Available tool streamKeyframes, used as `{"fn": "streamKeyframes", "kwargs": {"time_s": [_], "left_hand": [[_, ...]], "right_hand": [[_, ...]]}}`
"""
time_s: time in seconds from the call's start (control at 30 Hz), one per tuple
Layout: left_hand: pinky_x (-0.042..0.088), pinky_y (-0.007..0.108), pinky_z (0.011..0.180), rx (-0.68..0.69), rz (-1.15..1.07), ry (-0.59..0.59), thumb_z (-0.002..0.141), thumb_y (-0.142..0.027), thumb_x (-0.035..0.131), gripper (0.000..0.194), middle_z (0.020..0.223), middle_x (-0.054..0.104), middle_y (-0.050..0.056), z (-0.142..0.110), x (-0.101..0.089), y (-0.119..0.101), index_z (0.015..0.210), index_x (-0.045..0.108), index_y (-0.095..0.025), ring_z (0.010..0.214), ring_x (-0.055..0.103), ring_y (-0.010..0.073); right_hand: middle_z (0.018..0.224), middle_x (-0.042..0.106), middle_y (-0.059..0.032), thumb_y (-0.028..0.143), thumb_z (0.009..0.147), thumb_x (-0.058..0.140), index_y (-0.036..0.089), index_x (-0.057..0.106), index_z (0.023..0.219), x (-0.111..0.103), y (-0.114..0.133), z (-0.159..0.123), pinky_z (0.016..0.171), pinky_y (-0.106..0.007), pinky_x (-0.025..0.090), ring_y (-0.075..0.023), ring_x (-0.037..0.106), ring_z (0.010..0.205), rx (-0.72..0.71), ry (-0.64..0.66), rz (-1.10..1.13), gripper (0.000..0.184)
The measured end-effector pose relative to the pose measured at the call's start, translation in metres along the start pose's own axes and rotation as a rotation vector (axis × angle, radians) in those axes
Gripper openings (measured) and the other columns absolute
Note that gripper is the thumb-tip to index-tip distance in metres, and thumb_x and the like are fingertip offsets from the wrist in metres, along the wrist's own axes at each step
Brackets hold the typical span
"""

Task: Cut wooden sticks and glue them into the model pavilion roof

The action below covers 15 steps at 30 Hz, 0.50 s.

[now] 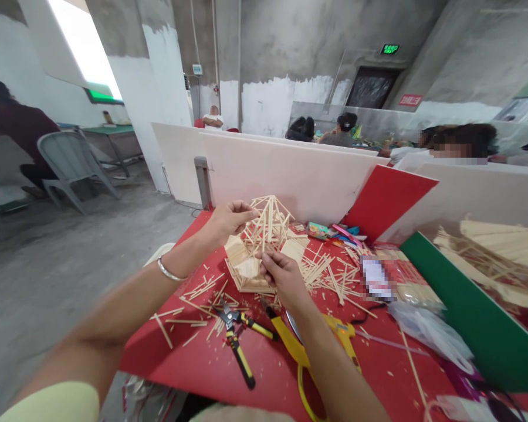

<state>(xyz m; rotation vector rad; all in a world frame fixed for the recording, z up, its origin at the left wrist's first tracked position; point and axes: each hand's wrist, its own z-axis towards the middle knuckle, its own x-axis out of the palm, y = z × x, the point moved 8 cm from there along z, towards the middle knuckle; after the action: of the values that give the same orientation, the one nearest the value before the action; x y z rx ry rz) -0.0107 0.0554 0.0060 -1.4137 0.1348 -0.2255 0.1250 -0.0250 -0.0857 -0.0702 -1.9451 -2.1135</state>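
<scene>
A model built of thin wooden sticks (270, 220), with a peaked open frame on top and slatted panels below, stands on the red table (180, 366). My left hand (234, 221) is at the upper left of the frame, thumb and fingers pinched together; what lies between them is too small to make out. Lower down, at the front of the model, my right hand (282, 274) pinches the lower end of a thin wooden stick (264, 237). Cutters (233, 328) with black and yellow handles lie open below the hands. A yellow glue gun (293, 347) rests partly behind my right forearm.
Loose sticks (334, 278) and chips are scattered around the model. Bundled sticks (416, 275), a plastic bag (431, 334) and a green board (470, 316) are on the right. White partition boards (281, 170) edge the table's far side. Other people sit beyond and at far left.
</scene>
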Motion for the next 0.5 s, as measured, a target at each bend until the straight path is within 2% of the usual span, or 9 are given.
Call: {"fn": "streamKeyframes", "kwargs": {"time_s": [0.2, 0.33, 0.5], "left_hand": [[0.018, 0.022, 0.040, -0.085, -0.003, 0.115, 0.068, -0.034, 0.081, 0.027, 0.056, 0.050, -0.004, -0.023, 0.013, 0.010, 0.084, 0.071, -0.014, 0.041, 0.033, 0.0029], [0.017, 0.021, 0.040, -0.113, -0.054, 0.122, 0.066, -0.031, 0.083, 0.028, 0.057, 0.051, -0.005, -0.039, 0.023, 0.011, 0.086, 0.071, -0.015, 0.041, 0.034, 0.0027], [0.017, 0.021, 0.038, -0.110, -0.089, 0.102, 0.063, -0.031, 0.084, 0.029, 0.060, 0.054, -0.004, -0.056, 0.034, 0.015, 0.081, 0.068, -0.015, 0.040, 0.034, 0.0021]], "right_hand": [[0.063, 0.056, 0.0039, 0.048, 0.082, 0.068, 0.018, 0.072, 0.094, 0.006, 0.004, -0.013, 0.046, -0.019, 0.026, -0.0039, 0.041, 0.049, -0.003, 0.010, -0.012, 0.032], [0.062, 0.056, 0.0036, 0.049, 0.081, 0.069, 0.017, 0.072, 0.093, 0.007, 0.004, -0.025, 0.046, -0.020, 0.026, -0.0048, 0.041, 0.049, 0.002, 0.008, -0.046, 0.034], [0.062, 0.058, 0.0028, 0.048, 0.083, 0.066, 0.019, 0.073, 0.096, 0.006, -0.007, -0.042, 0.047, -0.021, 0.028, -0.0059, 0.042, 0.049, 0.013, 0.037, -0.036, 0.033]]}}
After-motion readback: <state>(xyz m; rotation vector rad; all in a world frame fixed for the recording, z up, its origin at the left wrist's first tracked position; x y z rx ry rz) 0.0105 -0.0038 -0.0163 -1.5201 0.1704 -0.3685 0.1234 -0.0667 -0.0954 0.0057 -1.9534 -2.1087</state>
